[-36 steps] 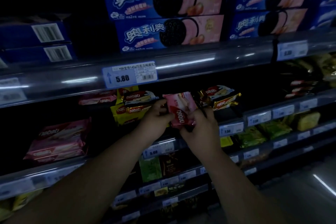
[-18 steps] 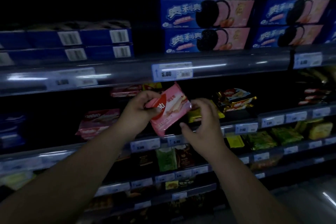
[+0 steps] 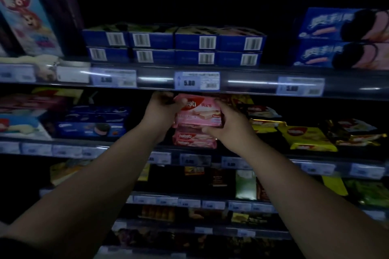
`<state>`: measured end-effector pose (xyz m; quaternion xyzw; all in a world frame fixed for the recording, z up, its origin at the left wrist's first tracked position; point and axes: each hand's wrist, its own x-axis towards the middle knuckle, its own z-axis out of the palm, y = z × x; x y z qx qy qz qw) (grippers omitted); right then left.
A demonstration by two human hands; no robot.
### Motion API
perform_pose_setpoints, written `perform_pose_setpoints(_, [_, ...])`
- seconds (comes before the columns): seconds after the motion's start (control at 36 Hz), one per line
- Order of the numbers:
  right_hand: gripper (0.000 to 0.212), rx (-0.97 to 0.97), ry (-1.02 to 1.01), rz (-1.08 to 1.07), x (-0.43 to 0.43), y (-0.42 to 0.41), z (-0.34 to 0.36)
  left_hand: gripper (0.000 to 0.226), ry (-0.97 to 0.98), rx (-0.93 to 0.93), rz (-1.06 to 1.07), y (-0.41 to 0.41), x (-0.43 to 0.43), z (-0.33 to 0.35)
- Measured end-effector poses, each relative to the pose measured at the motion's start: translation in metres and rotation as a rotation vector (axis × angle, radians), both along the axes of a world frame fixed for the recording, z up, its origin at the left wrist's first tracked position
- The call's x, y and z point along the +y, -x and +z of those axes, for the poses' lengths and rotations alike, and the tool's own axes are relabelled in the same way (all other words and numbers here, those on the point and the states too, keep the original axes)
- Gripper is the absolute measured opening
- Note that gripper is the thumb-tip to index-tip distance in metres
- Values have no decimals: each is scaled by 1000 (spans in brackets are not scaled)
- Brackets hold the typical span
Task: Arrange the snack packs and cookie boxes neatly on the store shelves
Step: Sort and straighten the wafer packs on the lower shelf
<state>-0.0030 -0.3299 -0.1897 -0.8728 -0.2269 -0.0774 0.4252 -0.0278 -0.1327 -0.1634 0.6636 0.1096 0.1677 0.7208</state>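
Observation:
A pink wafer snack pack sits on top of a stack of matching pink packs on the second shelf, just under the upper shelf rail. My left hand grips its left end with fingers curled over the top corner. My right hand holds its right end and lower edge. Yellow wafer packs lie to the right of the stack. Blue cookie boxes with barcode ends fill the shelf above.
Blue and pink cookie boxes stand at the upper right. A dark blue cookie box lies left of the pink stack. Gold-wrapped packs lie at the far right. Lower shelves hold green and brown packs behind price-tag rails.
Both hands carried the pink pack leftward and up onto the stack of pink packs. My view swung left, bringing the barcode-end blue boxes overhead.

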Motion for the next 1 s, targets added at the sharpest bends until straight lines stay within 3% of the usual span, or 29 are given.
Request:
perform_pose_setpoints(0.11, [73,-37,27,-167,15,1,-8,46,-46,-22,-187,1,8,-6])
perform_pose_setpoints(0.25, [43,4,176,-140,12,-3,-34,50,-380,65,-406,3,17,-48])
perform_pose_setpoints(0.39, [46,13,141,-96,6,1,-42,83,-558,25,-367,11,21,-82])
perform_pose_setpoints(0.67, [39,126,-64,-85,14,9,-49,76,-735,-69,-188,10,12,-91])
perform_pose_setpoints(1.0, [51,95,-14,-77,41,3,-64,80,-814,-15,-124,16,34,-93])
